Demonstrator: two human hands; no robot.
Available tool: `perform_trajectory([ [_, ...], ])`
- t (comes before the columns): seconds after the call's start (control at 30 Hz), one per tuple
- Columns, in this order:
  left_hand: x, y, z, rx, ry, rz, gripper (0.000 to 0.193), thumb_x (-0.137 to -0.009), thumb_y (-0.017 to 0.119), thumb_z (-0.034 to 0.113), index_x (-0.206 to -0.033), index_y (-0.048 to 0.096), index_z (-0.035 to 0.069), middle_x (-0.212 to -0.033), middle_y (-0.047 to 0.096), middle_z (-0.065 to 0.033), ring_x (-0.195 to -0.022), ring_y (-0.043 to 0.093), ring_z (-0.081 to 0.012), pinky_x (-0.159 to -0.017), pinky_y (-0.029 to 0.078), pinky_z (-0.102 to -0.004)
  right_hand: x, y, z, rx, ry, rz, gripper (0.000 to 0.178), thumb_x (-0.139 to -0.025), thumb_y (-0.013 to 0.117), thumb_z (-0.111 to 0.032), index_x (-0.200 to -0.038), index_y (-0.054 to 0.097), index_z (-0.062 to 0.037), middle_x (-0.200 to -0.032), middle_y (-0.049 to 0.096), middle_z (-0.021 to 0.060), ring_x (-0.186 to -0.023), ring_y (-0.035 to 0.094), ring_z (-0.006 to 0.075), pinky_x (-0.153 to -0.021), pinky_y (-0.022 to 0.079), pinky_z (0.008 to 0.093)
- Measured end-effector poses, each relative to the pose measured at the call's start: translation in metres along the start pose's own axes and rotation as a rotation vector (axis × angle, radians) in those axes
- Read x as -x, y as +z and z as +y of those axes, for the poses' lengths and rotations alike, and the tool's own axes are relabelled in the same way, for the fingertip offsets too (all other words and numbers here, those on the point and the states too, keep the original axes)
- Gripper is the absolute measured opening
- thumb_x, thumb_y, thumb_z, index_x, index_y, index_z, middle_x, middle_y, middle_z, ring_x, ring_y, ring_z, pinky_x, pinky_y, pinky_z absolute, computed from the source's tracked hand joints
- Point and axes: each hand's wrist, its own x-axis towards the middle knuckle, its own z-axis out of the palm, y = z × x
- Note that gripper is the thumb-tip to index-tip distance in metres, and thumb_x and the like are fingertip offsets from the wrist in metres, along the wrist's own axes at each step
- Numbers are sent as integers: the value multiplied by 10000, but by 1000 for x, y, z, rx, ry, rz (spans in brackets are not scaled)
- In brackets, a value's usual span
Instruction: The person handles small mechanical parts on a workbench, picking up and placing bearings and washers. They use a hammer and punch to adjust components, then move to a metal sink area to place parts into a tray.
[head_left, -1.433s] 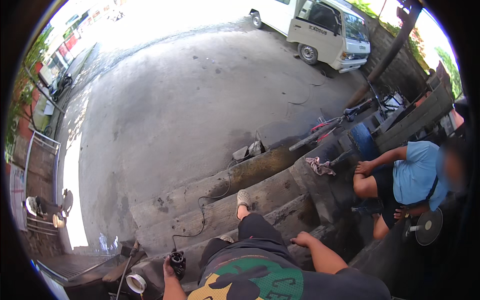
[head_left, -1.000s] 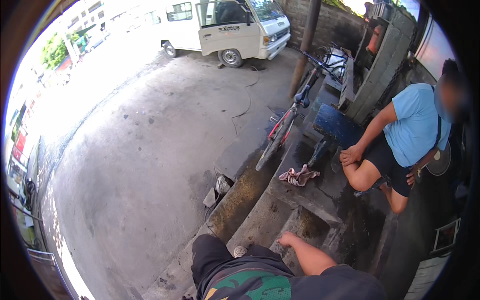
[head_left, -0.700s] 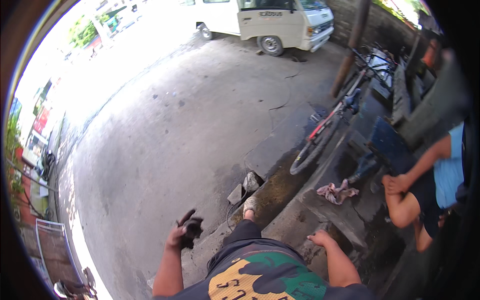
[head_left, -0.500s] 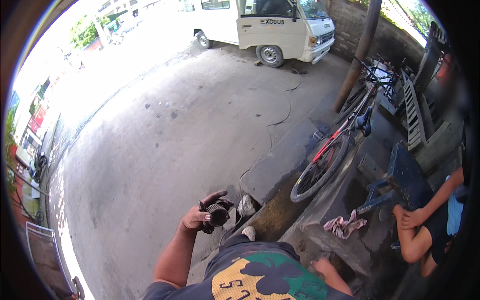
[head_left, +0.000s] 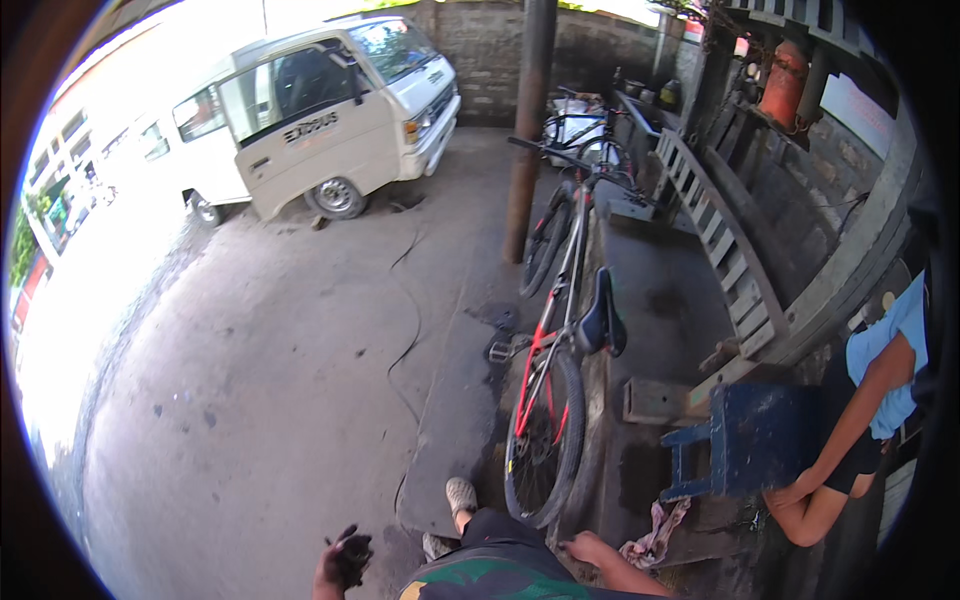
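Observation:
At the lower edge, left of my body, my left hand (head_left: 332,572) grips a dark, greasy metal part (head_left: 352,556). The part looks round with a ribbed rim; its exact kind is hard to make out, and blackened fingers cover some of it. My right hand (head_left: 585,548) hangs low on the other side of my body, near the bicycle's tyre and a crumpled pinkish cloth (head_left: 655,535). Its fingers are too small and partly hidden to read. A red and grey bicycle (head_left: 548,350) stands just ahead on the right.
A white van (head_left: 320,130) with its front door open is parked ahead left. A brown post (head_left: 530,130) rises beside the bicycle. On the right are a slatted wooden bench (head_left: 725,240), a blue stool (head_left: 760,440) and a seated person (head_left: 880,370). A cable (head_left: 410,345) trails over the concrete.
My view has swung right and up, bringing the bicycle and bench toward the middle. The left hand, still holding the dark part, now appears lower in view. My feet show more plainly.

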Motion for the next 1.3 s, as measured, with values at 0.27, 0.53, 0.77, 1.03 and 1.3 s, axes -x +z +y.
perform_trajectory([
  [0.27, -137, -5, 84, 89, -109, 230, 692, -919, 687, 390, -1575, 570, 203, -1385, 726, -170, -1178, 727, -341, -948, 620, -507, -139, -257, -238, -300, -225, 3, 603, -1031, 640, -553, -1242, 775, -4, -1200, 751, 307, -1182, 717, 452, -1038, 545, 507],
  [0.53, -368, 120, 205, 38, -119, 209, 645, -995, 606, 419, -1584, 557, 161, -1416, 709, -158, -1250, 691, -319, -1020, 588, -472, -320, -419, -346, -431, -285, 47, 548, -1037, 669, -533, -1294, 783, -63, -1236, 780, 230, -1194, 735, 392, -1051, 552, 456],
  [0.77, -573, 235, 374, -106, -112, -81, 619, -1062, 536, 445, -1592, 545, 124, -1442, 693, -147, -1313, 659, -299, -1083, 560, -441, -446, -538, -391, -288, -147, 112, 580, -1024, 652, -567, -1297, 783, -72, -1247, 768, 253, -1207, 722, 417, -1069, 542, 487],
  [1.03, -796, 467, 517, -556, 99, -191, 658, -1037, 514, 327, -1667, 458, 145, -1506, 659, -150, -1394, 612, -281, -1171, 504, -427, -597, -670, -397, -303, -33, 157, 564, -1014, 631, -562, -1192, 812, -58, -1111, 802, 219, -1096, 756, 388, -982, 561, 494],
  [1.3, -924, 463, 533, -86, -207, 58, 628, -985, 609, 298, -1609, 553, 254, -1541, 583, -197, -1188, 678, -347, -560, 618, -244, -735, -748, -381, -390, 309, -72, 659, -979, 650, -607, -1150, 800, 12, -1205, 760, 290, -1168, 730, 437, -1029, 558, 494],
])
